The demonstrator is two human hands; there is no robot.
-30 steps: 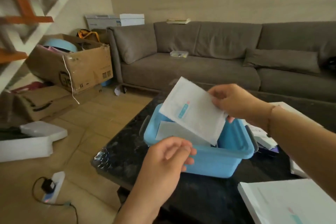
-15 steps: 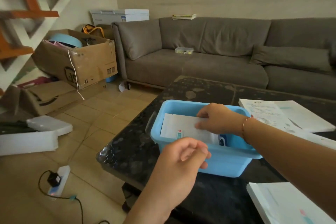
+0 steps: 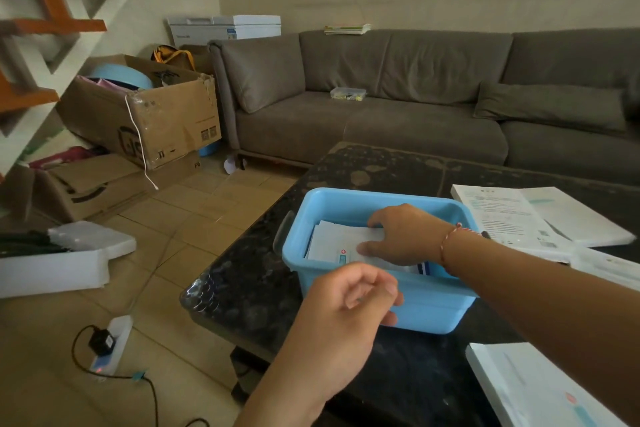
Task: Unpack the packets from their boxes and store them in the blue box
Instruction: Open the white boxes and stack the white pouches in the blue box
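Observation:
A light blue plastic box (image 3: 434,308) stands on the near left part of a dark stone table (image 3: 256,284). White packets (image 3: 329,243) with a small red and blue mark lie stacked inside it. My right hand (image 3: 405,236) reaches into the box and holds the top packet, fingers at its far edge and thumb on its face. In front of the box's near wall hovers my left hand (image 3: 346,308), fingers loosely curled and holding nothing. Part of the stack is hidden under my right hand.
Opened white boxes with leaflets (image 3: 540,215) lie on the table to the right of the blue box; another white box (image 3: 533,388) sits at the near right corner. A grey sofa (image 3: 398,121) stands behind. Cardboard boxes (image 3: 156,118) and a power strip (image 3: 110,343) are on the floor, left.
My right hand brought the white packet down from above the blue box into it, and the packet now lies low on the stack. My left hand stayed in front of the box.

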